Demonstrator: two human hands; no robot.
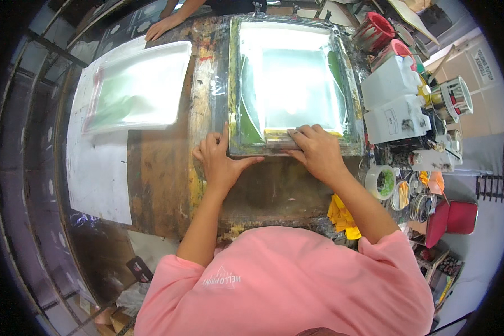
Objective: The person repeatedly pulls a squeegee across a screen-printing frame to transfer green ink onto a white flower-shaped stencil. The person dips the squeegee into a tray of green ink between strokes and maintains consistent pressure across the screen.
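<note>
A screen-printing frame [235,89] lies on the stained worktable, its mesh pale in the middle with dark green patches at the sides. Near the frame's front edge is a squeegee [277,136], a long narrow bar lying crosswise. My right hand [315,147] grips it towards its right part, fingers over the top and thumb in front. At the front left corner of the frame, my left hand [221,162] rests with fingers spread; its forefinger points along the left side and its thumb along the front edge.
Left of the frame, a stack of clear plastic sheets or bags [143,89] lies on white paper [98,179]. Another person's hand [161,28] rests at the far edge. White jugs [395,115], paint-smeared cans [373,32] and tape rolls [379,182] crowd the right side. A yellow cloth [343,217] hangs near my right forearm.
</note>
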